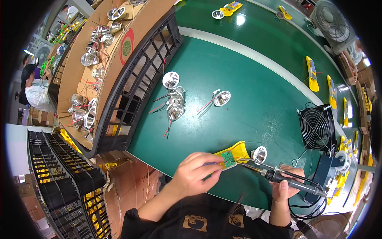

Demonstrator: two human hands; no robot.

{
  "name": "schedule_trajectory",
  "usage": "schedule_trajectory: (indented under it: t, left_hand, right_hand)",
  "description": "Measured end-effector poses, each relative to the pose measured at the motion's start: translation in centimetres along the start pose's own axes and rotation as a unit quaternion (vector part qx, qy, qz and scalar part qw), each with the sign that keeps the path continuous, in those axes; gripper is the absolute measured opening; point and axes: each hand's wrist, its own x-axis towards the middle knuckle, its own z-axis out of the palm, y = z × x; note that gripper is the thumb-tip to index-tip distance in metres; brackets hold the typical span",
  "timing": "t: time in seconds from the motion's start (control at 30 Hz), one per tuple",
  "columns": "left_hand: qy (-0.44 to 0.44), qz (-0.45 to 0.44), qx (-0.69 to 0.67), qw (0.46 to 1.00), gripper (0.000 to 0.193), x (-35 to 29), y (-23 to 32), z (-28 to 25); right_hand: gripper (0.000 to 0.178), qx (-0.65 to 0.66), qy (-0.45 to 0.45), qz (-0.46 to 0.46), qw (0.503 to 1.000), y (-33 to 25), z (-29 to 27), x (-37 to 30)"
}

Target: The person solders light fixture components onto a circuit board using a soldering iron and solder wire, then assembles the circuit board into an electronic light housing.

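Note:
My right hand point(287, 184) is wrapped around a soldering iron point(292, 181) with a black cable. Its tip points left and meets a small green circuit board point(229, 160). That board lies in a yellow plastic housing point(239, 150) near the front of the green table. On the board's left side, my left hand point(199, 171) pinches what looks like a thin dark wire, partly hidden by the fingers. Close to the housing's right end sits a shiny reflector cup point(260, 154).
More reflectors point(175, 104) with red and black wires lie mid-table, and one reflector point(222, 98) is apart. A cardboard box point(131, 40) of reflectors rests in a black crate point(137, 85) at left. A black fan point(317, 129) stands right. Yellow housings point(312, 73) lie on the belt beyond.

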Motion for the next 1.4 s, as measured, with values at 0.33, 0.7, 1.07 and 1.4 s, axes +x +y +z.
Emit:
schedule_trajectory:
  t: [0.33, 0.7, 1.07, 1.4]
  left_hand:
    - [-0.210, -0.018, 0.231, 0.950, 0.023, -2.0, 1.8, -8.8]
    - [-0.136, 0.103, -0.008, 0.985, 0.020, -1.1, 1.5, -3.8]
    - [-0.025, -0.013, -0.004, 1.000, 0.022, -0.7, 0.8, 1.1]
    - [-0.035, -0.039, -0.011, 0.999, 0.018, 0.0, 0.9, 1.0]
  right_hand:
    - [0.035, -0.009, 0.068, -0.012, 0.998, -0.6, -0.9, 0.3]
    - [0.029, 0.040, 0.045, -0.009, 0.998, 0.1, -0.4, 0.4]
    - [0.025, -0.035, -0.006, -0.046, 0.998, 0.1, -1.5, 1.1]
    - [0.024, -0.032, -0.055, 0.018, 0.998, 0.8, -1.4, 0.5]
